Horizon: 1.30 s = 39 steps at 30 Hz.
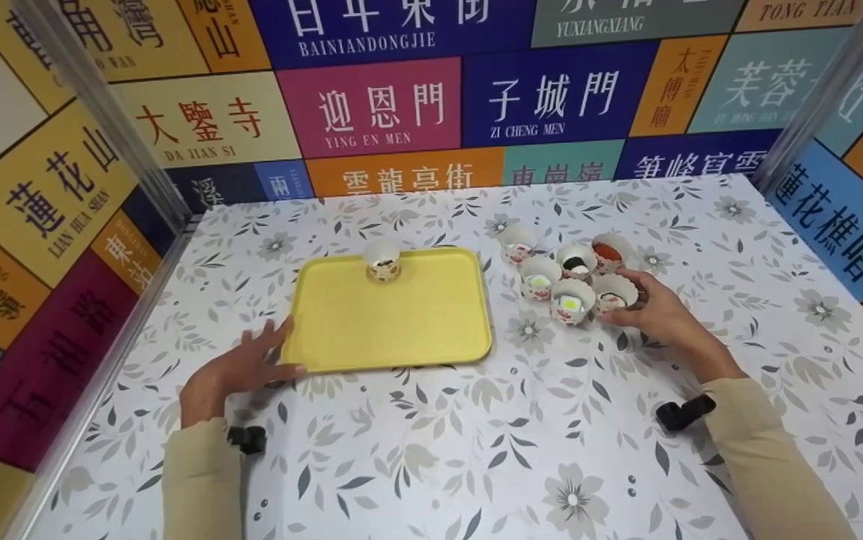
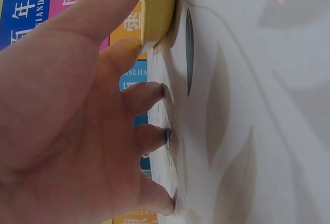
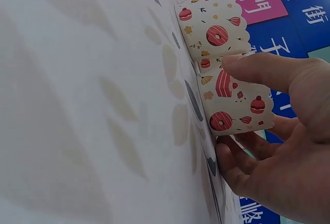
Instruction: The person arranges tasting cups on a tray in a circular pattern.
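My left hand (image 1: pixel 232 371) lies at the left edge of a yellow tray (image 1: pixel 394 326). Its fingers are spread, and thumb and forefinger touch the rim in the left wrist view. On the tray's far edge stands a scalloped paper cup (image 1: pixel 383 270) with something dark inside. At the right, my right hand (image 1: pixel 660 315) grips a paper baking cup (image 3: pixel 234 102), printed with cakes and donuts, between thumb and fingers. That cup stands upright at the right front of a cluster. Beside it are a cup with a yellow-green spot (image 1: pixel 570 306) and a cup with orange-red contents (image 1: pixel 609 255).
More cups of the cluster stand close together, among them a cup with black contents (image 1: pixel 575 262), a pale cup (image 1: pixel 540 279) and another at the back (image 1: pixel 519 246). A leaf-patterned cloth (image 1: pixel 431 450) covers the table. Sign-printed panels (image 1: pixel 379 105) rise behind and at both sides.
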{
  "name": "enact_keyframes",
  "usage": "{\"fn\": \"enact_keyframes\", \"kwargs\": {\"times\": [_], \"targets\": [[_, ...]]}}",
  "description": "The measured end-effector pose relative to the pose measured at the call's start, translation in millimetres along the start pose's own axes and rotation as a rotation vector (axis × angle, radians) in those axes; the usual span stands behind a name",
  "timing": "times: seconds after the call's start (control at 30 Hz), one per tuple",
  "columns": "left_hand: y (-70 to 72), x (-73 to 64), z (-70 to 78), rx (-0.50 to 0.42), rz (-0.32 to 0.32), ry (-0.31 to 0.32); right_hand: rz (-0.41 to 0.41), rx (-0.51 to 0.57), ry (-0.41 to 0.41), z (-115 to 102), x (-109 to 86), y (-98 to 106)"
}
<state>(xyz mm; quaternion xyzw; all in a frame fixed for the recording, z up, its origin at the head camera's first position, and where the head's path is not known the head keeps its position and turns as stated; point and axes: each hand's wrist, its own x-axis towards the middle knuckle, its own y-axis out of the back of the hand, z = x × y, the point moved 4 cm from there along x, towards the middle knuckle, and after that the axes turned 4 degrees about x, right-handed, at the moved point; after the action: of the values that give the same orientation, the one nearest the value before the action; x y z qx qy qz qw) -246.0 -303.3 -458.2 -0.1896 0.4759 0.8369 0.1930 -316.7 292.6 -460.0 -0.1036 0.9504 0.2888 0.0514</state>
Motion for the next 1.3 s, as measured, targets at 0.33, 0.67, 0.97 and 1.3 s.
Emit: {"fn": "enact_keyframes", "kwargs": {"times": [0.33,0.67,0.97,1.3], "targets": [[-0.2,-0.6,0.8,0.002,0.008,-0.010,0.055,-0.004,-0.005,-0.9,-0.5,-1.6],[-0.5,-0.7,0.9,-0.006,0.004,-0.042,0.081,0.033,0.006,-9.0,-6.4,4.7],[-0.3,-0.9,1.8,-0.006,0.001,-0.033,0.119,0.058,0.008,-20.0,-9.6,4.9],[-0.8,-0.8,1.4,0.004,0.004,-0.034,0.131,0.066,0.050,-37.0,-18.5,3.3]]}}
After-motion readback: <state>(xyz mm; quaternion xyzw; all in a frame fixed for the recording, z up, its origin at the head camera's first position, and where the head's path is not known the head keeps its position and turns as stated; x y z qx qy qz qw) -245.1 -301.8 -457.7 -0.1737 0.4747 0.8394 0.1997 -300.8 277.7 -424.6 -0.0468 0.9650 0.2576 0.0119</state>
